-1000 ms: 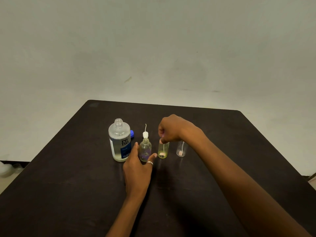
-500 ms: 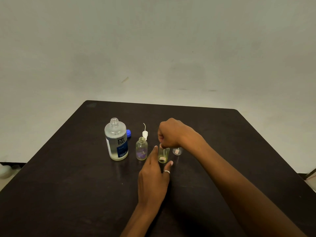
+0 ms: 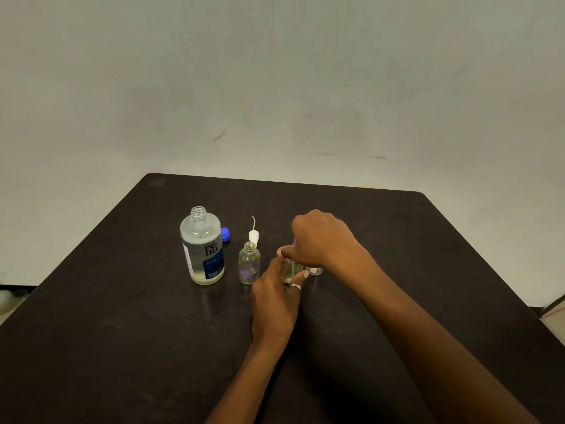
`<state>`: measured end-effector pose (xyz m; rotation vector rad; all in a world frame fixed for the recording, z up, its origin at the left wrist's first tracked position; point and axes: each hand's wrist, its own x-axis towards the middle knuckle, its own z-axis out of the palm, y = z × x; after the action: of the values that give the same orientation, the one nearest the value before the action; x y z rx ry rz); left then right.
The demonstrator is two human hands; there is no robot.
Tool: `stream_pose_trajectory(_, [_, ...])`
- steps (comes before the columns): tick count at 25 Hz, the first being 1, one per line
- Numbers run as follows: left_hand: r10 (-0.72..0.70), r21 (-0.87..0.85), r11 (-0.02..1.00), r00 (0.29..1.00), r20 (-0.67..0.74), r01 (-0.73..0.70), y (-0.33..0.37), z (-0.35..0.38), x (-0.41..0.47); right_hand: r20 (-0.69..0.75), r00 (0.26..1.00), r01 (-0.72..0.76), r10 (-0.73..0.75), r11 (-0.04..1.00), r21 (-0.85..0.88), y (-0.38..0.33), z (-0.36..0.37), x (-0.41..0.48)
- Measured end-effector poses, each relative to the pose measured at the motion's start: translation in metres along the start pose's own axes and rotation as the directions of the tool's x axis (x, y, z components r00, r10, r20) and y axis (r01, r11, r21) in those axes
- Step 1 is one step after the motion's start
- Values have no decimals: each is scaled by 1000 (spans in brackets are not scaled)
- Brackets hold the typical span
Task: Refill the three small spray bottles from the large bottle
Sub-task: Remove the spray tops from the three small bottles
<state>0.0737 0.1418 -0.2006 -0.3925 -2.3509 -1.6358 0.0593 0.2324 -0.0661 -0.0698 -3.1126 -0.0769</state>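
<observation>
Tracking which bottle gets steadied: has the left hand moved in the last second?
Yes. The left hand shifted rightward, away from the large bottle, from the open small bottle to the middle bottle.

Perhaps home (bare wall, table)

The table is finished in dark brown, and the wall in pale grey-green. The large bottle is clear and is labelled in white and dark blue with black lettering. The cap is blue. The left small bottle is tinted purple and the middle small bottle yellow-green. The loose spray head is white.
</observation>
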Motion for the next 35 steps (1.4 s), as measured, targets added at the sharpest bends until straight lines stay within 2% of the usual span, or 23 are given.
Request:
stream_pose_trajectory(8, [0, -19, 1000, 1000, -3, 0, -1, -1, 0, 68, 991, 114, -115, 993, 16, 0, 0, 0])
stream_pose_trajectory(11, [13, -4, 1000, 1000, 8, -13, -3, -1, 0, 88, 973, 204, -211, 975, 85, 5, -1, 2])
stream_pose_trajectory(14, [0, -22, 1000, 1000, 15, 1, -1, -2, 1, 92, 966, 228, -241, 965, 127, 8, -2, -1])
stream_pose_trajectory(18, [4, -26, 1000, 1000, 9, -3, -1, -2, 1, 30, 990, 133, -136, 987, 87, 9, -6, -4])
stream_pose_trajectory(22, [11, -31, 999, 1000, -4, -12, -2, -1, 0, -50, 999, 18, -20, 999, -38, 3, -10, -4])
stream_pose_trajectory(25, [13, -24, 1000, 1000, -12, -13, -2, -1, 1, -10, 998, 64, -65, 997, -31, 1, -9, -3])
stream_pose_trajectory(31, [-4, -8, 1000, 1000, 18, 4, -4, -1, 2, 123, 967, 205, -225, 966, 158, 10, -10, 3])
stream_pose_trajectory(33, [-6, -9, 1000, 1000, 15, 6, -2, -1, 1, 93, 974, 193, -206, 973, 127, 10, -9, 3])
stream_pose_trajectory(35, [-3, -1, 1000, 1000, 10, 3, 0, -2, 1, 28, 992, 122, -122, 992, 20, 6, -10, 0])
